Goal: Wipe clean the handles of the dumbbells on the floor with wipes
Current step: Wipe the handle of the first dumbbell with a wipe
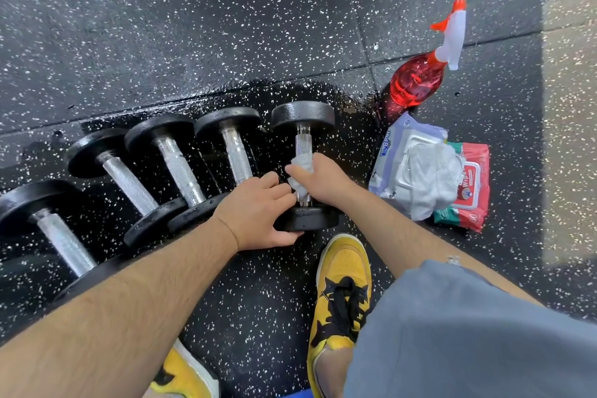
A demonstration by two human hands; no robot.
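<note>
Several black dumbbells with knurled chrome handles lie in a row on the speckled rubber floor. On the rightmost dumbbell [303, 116], my right hand [319, 179] is wrapped around the handle with a white wipe [300, 168] under the fingers. My left hand [258, 213] grips that dumbbell's near weight head [310, 220] from the left. The neighbouring dumbbell [227, 124] lies just left of my left hand, its handle bare. A further dumbbell [160, 132] lies beside it.
A red spray bottle [420, 77] lies on the floor at the right. Below it sit a white wipes pack [410, 165] with a wipe pulled out and a red-green wipes pack [468, 200]. The floor around the dumbbells is wet. My yellow shoes [342, 284] stand close below.
</note>
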